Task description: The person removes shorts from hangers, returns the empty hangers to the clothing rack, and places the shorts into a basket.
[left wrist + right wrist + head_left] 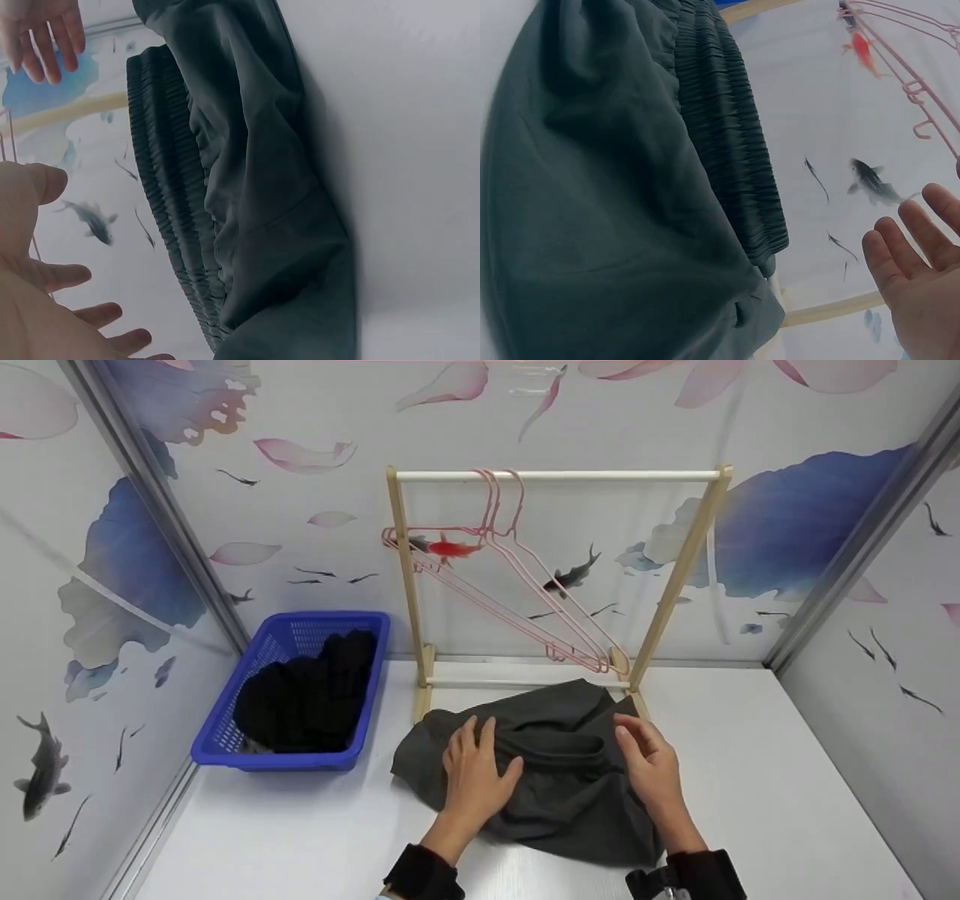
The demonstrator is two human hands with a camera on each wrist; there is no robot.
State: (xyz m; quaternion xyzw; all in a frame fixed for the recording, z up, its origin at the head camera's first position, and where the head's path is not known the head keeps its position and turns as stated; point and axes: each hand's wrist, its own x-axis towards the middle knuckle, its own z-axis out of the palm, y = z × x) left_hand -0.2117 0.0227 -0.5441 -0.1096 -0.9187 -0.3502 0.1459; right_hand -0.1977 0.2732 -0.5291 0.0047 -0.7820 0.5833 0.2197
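A dark grey garment [562,795] with a gathered elastic waistband [169,165], like trousers or shorts, lies bunched on the white table. Over its left part is my left hand [476,772], fingers spread and relaxed, holding nothing. My right hand [654,769] hovers by the garment's right edge with loosely bent fingers. In the right wrist view the same hand [922,262] shows straight fingers apart from the waistband. The left wrist view has both hands beside the cloth, neither gripping it. Much of the garment's shape is hidden in folds.
Behind the garment stands a small rack [559,476] with wooden posts and a white rail. Several pink hangers [517,555] hang from it, towards the left. A blue basket [202,750] with black clothing [307,697] sits at the left. Printed panels [315,405] enclose the table.
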